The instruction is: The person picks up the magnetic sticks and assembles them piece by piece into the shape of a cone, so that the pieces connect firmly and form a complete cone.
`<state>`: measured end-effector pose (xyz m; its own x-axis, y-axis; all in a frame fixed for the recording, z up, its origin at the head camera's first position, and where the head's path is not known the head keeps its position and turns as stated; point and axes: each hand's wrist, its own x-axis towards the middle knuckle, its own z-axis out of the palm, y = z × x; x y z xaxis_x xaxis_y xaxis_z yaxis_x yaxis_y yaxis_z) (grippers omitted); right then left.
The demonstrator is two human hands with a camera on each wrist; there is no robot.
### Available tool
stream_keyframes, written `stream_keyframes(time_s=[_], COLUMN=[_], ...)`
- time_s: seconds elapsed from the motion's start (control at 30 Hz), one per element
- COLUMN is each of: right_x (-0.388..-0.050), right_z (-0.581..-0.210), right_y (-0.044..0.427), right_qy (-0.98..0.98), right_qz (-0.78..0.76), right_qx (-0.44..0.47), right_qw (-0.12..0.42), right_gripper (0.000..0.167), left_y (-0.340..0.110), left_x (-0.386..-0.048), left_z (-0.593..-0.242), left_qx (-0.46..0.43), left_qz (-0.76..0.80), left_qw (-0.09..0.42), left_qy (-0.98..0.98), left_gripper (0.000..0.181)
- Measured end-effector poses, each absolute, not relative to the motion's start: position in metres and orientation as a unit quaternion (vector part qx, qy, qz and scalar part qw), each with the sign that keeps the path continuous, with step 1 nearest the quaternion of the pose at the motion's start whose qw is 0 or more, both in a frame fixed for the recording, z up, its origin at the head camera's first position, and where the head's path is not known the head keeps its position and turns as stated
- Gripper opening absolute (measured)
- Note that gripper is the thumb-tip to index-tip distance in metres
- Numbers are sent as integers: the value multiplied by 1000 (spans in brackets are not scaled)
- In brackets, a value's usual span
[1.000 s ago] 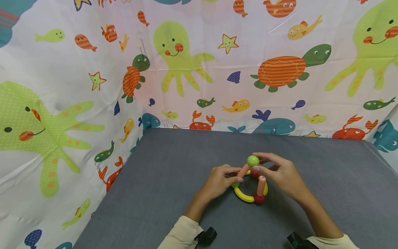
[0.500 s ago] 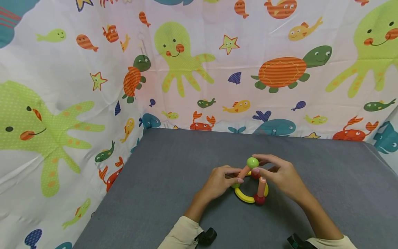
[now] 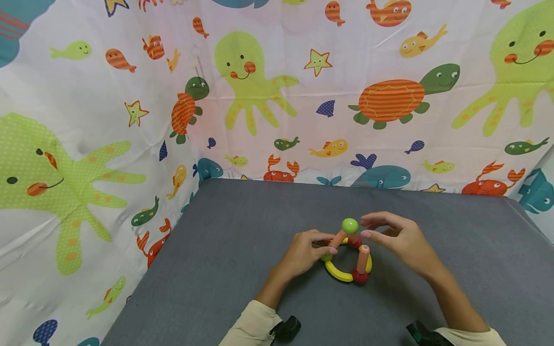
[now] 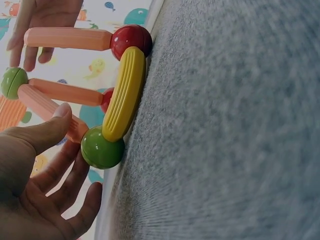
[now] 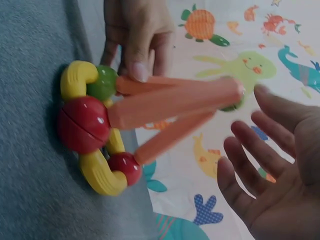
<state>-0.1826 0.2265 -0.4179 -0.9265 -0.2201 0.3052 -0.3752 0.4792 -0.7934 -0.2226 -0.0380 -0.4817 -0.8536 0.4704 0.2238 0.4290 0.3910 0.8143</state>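
Note:
Curved yellow rods (image 3: 339, 273), two red balls (image 3: 360, 277) and a green ball (image 4: 102, 147) form a ring on the grey surface. From that green ball a salmon rod (image 4: 42, 103) slants up, pinched between the thumb and fingers of my left hand (image 3: 307, 252). A second salmon rod (image 4: 67, 91) rises from the far red ball, and both meet at an upper green ball (image 3: 349, 226). The third salmon rod (image 3: 363, 259) stands on the near red ball, its top end free. My right hand (image 3: 400, 238), fingers apart, is just right of the upper ball, holding nothing.
The grey table covering (image 3: 242, 211) stretches out around the toy. Behind it and to the left hangs a white cloth (image 3: 268, 110) printed with sea animals. Each wrist carries a black camera strap, the left one (image 3: 286, 329) near the front edge.
My right hand has let go of the upper green ball and drawn back to the right. The left hand keeps its pinch on the slanting rod, and the upper ball stays up.

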Motion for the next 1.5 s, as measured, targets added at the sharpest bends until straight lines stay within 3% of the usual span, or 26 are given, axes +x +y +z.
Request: stream_keyframes(time_s=[0.4, 0.53, 1.03, 1.2, 1.5], right_x=[-190, -193, -197, -197, -195], right_z=[-427, -433, -437, -441, -448], right_y=[235, 233, 232, 224, 215], right_qy=[-848, -849, -908, -913, -910], right_qz=[469, 457, 394, 383, 384], right_qx=[225, 237, 142, 136, 150], right_qw=[-100, -121, -28, 15, 44], right_gripper=[25, 22, 42, 38, 28], left_y=[-42, -42, -39, -38, -36], left_x=[-225, -225, -223, -222, -222], left_z=[-480, -480, -479, -480, -480], left_qx=[253, 256, 258, 264, 266], left_qz=[481, 479, 464, 466, 466], left_qw=[18, 12, 16, 10, 7], left_qy=[839, 840, 847, 845, 844], left_gripper=[35, 35, 39, 39, 38])
